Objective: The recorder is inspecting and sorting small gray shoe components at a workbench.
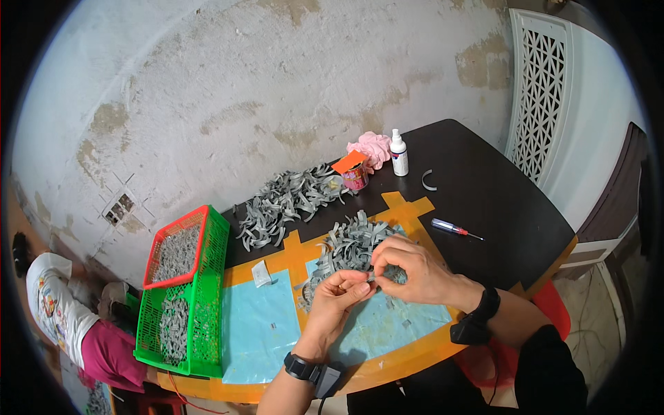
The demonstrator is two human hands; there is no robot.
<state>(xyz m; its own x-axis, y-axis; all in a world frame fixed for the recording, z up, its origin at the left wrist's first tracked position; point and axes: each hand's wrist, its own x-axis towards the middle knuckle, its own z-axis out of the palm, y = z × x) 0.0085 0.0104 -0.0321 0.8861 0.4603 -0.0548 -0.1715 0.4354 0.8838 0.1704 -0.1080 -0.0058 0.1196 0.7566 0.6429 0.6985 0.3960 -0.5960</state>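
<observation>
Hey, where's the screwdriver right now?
In the head view, the screwdriver lies right of centre on the dark tabletop, just right of the yellow tape and beyond the right hand.

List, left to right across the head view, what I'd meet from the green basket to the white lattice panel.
Green basket → white slip → left hand → right hand → white lattice panel.

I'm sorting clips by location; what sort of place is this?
Probably an informal workshop, perhaps in a home: heaps of curved grey pieces, a green basket holding grey bits, and a patchy wall.
</observation>
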